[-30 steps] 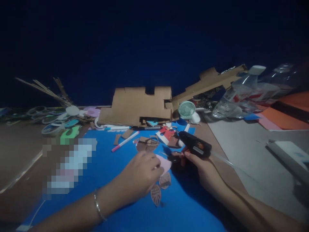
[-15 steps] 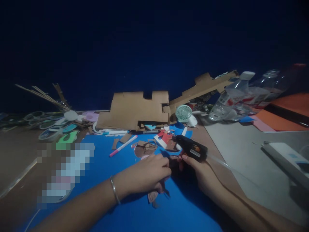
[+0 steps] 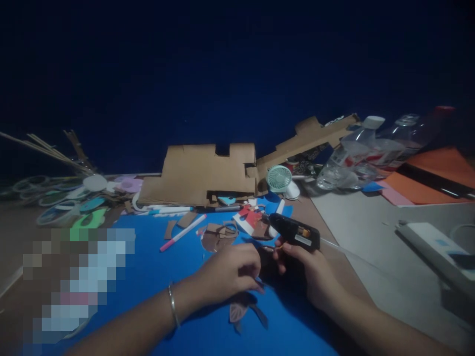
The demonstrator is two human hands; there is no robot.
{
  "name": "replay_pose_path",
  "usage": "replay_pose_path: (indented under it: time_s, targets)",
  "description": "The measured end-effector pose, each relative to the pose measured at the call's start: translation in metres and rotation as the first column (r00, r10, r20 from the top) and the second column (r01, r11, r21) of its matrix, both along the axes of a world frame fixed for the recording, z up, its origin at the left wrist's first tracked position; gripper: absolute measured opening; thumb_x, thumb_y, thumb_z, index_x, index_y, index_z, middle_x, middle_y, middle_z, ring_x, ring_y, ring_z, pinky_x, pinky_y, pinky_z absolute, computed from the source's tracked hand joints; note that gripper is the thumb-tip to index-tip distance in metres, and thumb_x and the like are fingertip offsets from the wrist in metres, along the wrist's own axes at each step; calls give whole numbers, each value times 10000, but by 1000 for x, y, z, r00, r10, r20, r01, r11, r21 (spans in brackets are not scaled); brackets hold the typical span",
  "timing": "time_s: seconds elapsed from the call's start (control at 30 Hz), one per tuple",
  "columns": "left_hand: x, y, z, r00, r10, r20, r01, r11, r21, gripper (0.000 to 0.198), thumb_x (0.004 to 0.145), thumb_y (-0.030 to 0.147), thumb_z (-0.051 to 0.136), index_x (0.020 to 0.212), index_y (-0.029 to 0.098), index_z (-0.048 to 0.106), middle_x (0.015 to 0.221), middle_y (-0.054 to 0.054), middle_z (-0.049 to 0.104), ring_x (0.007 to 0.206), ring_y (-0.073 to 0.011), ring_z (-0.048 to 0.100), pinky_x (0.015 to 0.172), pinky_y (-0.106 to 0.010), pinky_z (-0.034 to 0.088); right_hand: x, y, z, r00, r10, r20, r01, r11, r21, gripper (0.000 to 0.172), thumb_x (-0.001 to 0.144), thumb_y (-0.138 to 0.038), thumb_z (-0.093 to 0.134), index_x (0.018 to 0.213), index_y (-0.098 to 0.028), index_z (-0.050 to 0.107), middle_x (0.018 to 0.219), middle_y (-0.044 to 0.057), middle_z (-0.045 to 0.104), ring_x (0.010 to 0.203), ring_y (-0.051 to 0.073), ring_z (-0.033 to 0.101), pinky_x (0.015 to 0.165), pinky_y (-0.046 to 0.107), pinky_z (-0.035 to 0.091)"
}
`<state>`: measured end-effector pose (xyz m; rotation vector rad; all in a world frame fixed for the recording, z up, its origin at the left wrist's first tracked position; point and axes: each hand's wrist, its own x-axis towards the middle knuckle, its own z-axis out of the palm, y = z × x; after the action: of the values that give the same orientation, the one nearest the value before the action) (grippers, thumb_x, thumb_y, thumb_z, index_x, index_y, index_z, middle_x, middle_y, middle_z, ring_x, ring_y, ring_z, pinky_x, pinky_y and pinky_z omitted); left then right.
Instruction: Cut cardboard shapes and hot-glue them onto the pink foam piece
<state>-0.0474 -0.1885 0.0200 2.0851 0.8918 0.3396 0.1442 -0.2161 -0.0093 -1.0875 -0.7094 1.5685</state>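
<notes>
My right hand (image 3: 311,264) is wrapped round a black hot glue gun (image 3: 297,232), whose nozzle points left and away from me. A clear glue stick (image 3: 343,252) pokes out of its back. Beside its fingertips shows a thin brownish piece (image 3: 269,248), too dark to make out. To the left, my left hand (image 3: 233,272) is bent over the blue sheet (image 3: 148,277), thumb apart from the curled fingers, with nothing visible between them. Just below it lies a brown cut-out with a veined, leaf-like part (image 3: 238,311) and dark strips.
Behind my hands lie cardboard scraps (image 3: 218,235), a pink-capped marker (image 3: 183,232) and red-and-white paper (image 3: 250,217). Farther back are a large cardboard piece (image 3: 200,173), a small green fan (image 3: 279,178) and plastic bottles (image 3: 365,143). Tape rolls (image 3: 59,212) sit left; a white box (image 3: 438,247) lies right.
My left thumb and fingers have parted, and the hand has come off the brown cut-out, which shows more fully now. The glue gun stays in my right hand. The view has shifted slightly.
</notes>
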Motion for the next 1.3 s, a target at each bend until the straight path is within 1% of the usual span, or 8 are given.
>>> replay_pose_path:
  time_s: [0.13, 0.43, 0.6, 0.7, 0.8, 0.93, 1.13, 1.3]
  targets:
    - [-1, -3, -14, 989, 116, 92, -110, 991, -71, 83, 726, 173, 645, 736, 172, 563, 738, 20, 593, 661, -111, 536, 567, -207, 404, 0, 2, 1, 999, 8, 32, -8, 1000, -11, 167, 766, -289, 627, 752, -122, 623, 619, 19, 615, 512, 127, 518, 547, 264, 413]
    - [10, -6, -13, 954, 4, 299, -119, 921, 370, 153, 792, 27, 466, 784, 155, 549, 856, -49, 592, 840, -138, 546, 752, -258, 449, -8, -3, 0, 997, 34, 63, -35, 999, 21, 195, 650, -251, 758, 786, -170, 644, 740, -1, 629, 746, 154, 551, 705, 263, 441]
    - [17, -7, -14, 874, 229, 429, -245, 969, -19, 197, 733, 103, 618, 898, 189, 555, 958, -47, 583, 901, -166, 565, 785, -305, 469, -10, -3, 2, 999, -33, 37, 34, 999, -21, 266, 574, -221, 796, 780, -171, 634, 729, -12, 611, 717, 147, 541, 677, 256, 444]
    - [19, -5, -20, 764, 440, 472, -179, 847, -501, 506, 597, 148, 768, 1038, 210, 528, 1011, -53, 587, 905, -187, 593, 752, -325, 501, -9, -2, 4, 994, -108, 31, 108, 994, 5, 297, 563, -212, 797, 795, -183, 614, 716, -20, 604, 696, 144, 538, 642, 250, 445]
    - [21, -2, -26, 710, 489, 506, 11, 712, -702, 478, 574, 170, 789, 1003, 180, 577, 956, -57, 630, 880, -194, 616, 742, -338, 507, -9, -1, 5, 993, -111, 33, 110, 994, 20, 312, 567, -213, 797, 813, -182, 608, 720, -16, 607, 697, 145, 542, 639, 248, 446]
    - [21, 0, -27, 672, 537, 511, 30, 669, -742, 406, 576, 173, 790, 938, 164, 607, 897, -46, 663, 849, -185, 634, 767, -337, 497, -10, -3, 5, 991, -128, 44, 127, 991, 34, 280, 609, -262, 778, 823, -184, 616, 737, -7, 618, 698, 155, 551, 649, 264, 451]
    - [8, 11, -20, 590, 608, 532, -214, 752, -623, 378, 627, 128, 744, 963, 177, 577, 964, -47, 658, 894, -178, 624, 778, -313, 499, 0, -6, 5, 979, 48, 199, -96, 967, 237, 227, 803, -375, 587, 729, -166, 637, 583, 9, 585, 576, 162, 531, 607, 298, 415]
    - [0, 16, -22, 629, 552, 547, -232, 805, -545, 366, 640, 114, 723, 970, 163, 572, 1043, -77, 642, 964, -198, 602, 868, -370, 471, 4, -8, 4, 935, 198, 294, -254, 953, 166, 294, 776, -429, 592, 674, -155, 620, 538, 7, 565, 512, 150, 517, 540, 284, 387]
